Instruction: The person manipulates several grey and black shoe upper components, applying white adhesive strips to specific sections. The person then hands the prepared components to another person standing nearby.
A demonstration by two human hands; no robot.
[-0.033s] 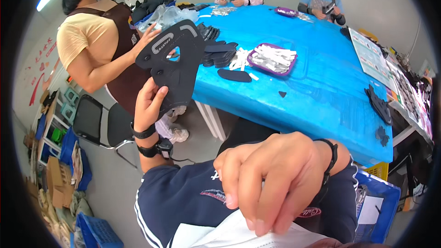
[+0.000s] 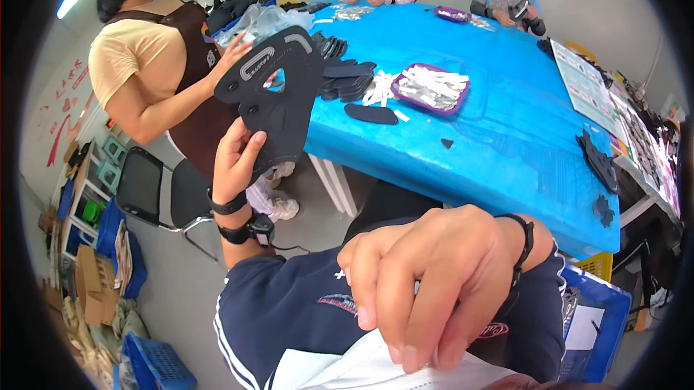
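My left hand grips the lower edge of a flat black panel, thumb on its front. The panel stands upright, with a triangular cut-out, grey curved trim near the top and round black dots along its left side. My right hand is close in front, fingers bent down and closed. Its fingertips rest at a white mask-like fabric at the lower edge; what lies between them is hidden. Beyond the panel, stacked black pieces lie on the blue-covered table.
A purple tray of white strips stands on the table, beside a loose black oval piece. A person in a brown apron stands at left, a hand behind the panel. Two people sit at the far side. A black chair stands left; a blue crate sits right.
The black panel and my left hand have shifted very slightly upward. My right hand keeps its pose at the white fabric.
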